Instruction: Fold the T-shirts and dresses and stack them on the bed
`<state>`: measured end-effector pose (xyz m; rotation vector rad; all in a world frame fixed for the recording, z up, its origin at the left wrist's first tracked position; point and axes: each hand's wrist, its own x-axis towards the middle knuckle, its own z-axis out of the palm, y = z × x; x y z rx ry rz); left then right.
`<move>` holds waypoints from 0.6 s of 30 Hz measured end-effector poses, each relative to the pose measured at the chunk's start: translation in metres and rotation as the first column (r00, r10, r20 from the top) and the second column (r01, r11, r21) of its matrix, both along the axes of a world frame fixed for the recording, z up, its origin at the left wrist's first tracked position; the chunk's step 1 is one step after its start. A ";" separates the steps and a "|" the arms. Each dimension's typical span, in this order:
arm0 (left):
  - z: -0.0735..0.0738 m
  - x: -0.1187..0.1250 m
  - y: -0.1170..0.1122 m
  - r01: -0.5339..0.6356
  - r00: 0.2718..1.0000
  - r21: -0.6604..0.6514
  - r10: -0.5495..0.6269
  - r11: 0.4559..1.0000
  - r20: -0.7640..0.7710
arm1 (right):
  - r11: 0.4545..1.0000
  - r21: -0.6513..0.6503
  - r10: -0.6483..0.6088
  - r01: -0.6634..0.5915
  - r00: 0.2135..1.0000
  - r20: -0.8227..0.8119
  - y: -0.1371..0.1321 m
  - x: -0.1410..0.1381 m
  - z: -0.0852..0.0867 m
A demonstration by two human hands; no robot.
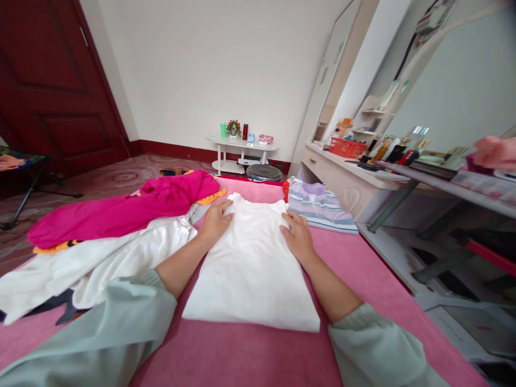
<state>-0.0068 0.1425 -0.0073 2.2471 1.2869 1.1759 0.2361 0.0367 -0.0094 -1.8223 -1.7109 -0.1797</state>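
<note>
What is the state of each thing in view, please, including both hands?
white garment: spread flat on the pink bed, sides folded in.
left hand: open, flat on its far left edge.
right hand: open, flat on its far right edge.
magenta garment: crumpled, unfolded.
striped garment: folded, lying flat.
door: shut.

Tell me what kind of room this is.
Likely a home bedroom: a pink bed strewn with clothes, a dressing table with cosmetics under a large mirror, and a wooden door.
</note>
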 end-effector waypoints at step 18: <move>0.019 0.030 -0.046 0.253 0.824 -0.111 -0.274 0.961 -0.496 | 0.933 -0.329 0.204 -0.148 0.969 0.142 -0.004 -0.019 0.013</move>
